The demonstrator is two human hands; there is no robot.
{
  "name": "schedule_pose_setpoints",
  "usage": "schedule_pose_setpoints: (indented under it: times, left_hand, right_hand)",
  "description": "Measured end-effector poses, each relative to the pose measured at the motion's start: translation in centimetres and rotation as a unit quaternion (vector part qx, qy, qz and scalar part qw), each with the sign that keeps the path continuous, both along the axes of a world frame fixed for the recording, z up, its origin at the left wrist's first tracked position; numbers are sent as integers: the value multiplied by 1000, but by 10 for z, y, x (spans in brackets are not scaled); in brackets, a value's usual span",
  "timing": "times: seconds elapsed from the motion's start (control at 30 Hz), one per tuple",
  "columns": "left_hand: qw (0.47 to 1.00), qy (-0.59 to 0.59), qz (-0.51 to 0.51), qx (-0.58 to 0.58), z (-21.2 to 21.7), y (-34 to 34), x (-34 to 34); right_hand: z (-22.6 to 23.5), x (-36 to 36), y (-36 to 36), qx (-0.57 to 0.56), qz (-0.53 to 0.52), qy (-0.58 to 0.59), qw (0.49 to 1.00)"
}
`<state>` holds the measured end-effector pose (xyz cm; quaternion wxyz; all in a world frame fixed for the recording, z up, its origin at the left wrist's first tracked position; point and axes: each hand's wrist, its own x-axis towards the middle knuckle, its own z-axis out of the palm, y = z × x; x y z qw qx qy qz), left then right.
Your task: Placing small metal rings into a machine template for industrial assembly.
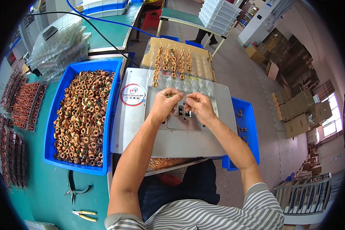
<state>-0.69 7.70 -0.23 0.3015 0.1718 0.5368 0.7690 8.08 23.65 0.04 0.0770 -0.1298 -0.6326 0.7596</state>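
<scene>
pinching a small copper coil [171,94] between them, left hand [164,105] and right hand [200,107] meet over the grey metal fixture plate [180,138], fingers closed on the coil just above the plate's dark slot [182,111]. blue bin of copper coils [82,115] touching the plate's left edge. smaller blue bin [246,130] at its right edge. clear tray with rows of coils [176,61] beyond the far edge. pliers [76,189] on the green table [46,191], near the bin's front rim.

Grey plate [134,126] bare near side – blue bins [115,96] flank (coil tray [176,57] behind).
</scene>
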Motion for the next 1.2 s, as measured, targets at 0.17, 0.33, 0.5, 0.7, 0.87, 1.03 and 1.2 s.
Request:
schedule_pose_setpoints:
  times: [0.17,0.33,0.5,0.7,0.87,1.03,1.2]
  left_hand:
    - [999,-4,-34,-12,-8,0,-1]
    - [996,-51,66,41,-14,-7,-6]
    - [995,-71,48,48,-14,-14,-2]
    - [994,-79,46,53,-10,-22,2]
    - [993,-84,49,63,-12,-29,1]
    - [994,-78,51,60,-14,-36,-1]
    - [994,-76,46,67,-16,-38,-1]
  right_hand:
    - [1,3,5,77,-10,24,997]
    - [19,10,11,292,8,0,956]
    - [39,20,-1,507,40,-29,860]
    - [36,21,-5,577,74,-25,813]
    - [41,18,-13,551,74,-38,830]
    - [39,16,-22,536,76,-64,839]
    - [35,13,-22,540,62,-86,835]
